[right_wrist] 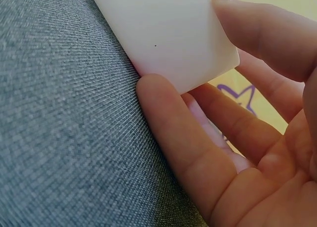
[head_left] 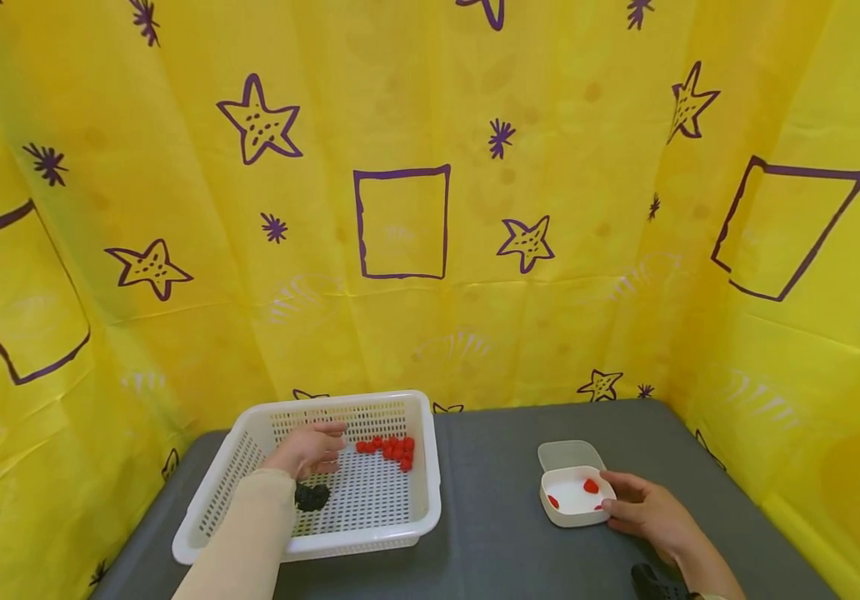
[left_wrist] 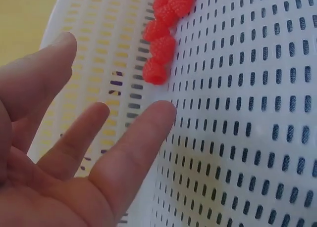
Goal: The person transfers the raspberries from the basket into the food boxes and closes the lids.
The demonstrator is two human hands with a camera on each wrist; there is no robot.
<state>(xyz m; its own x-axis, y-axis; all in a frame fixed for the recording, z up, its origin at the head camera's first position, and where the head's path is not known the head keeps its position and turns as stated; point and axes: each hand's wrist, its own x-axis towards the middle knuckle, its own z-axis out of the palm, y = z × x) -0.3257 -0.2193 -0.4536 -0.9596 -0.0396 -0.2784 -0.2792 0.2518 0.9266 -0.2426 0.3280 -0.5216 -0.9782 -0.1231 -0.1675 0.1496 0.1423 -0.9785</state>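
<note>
A white slotted basket [head_left: 360,525] stands on the left of the table, with several red raspberries [head_left: 397,448] along its far right side. My left hand [head_left: 312,450] hovers inside it with nothing in its grasp. In the left wrist view its fingers are spread, a fingertip just short of the row of raspberries [left_wrist: 162,48]. A dark clump [head_left: 313,497] lies in the basket below that hand. To the right, my right hand [head_left: 643,510] holds the side of a small white box [head_left: 574,518], thumb and fingers at its corner [right_wrist: 168,44]. Red berries [head_left: 591,486] lie in the box.
The box's translucent lid [head_left: 569,454] lies behind it. Dark grey cloth [head_left: 486,500] covers the table between basket and box. A yellow patterned curtain [head_left: 400,333] surrounds the back and sides. A black strap [head_left: 651,581] is near the right wrist.
</note>
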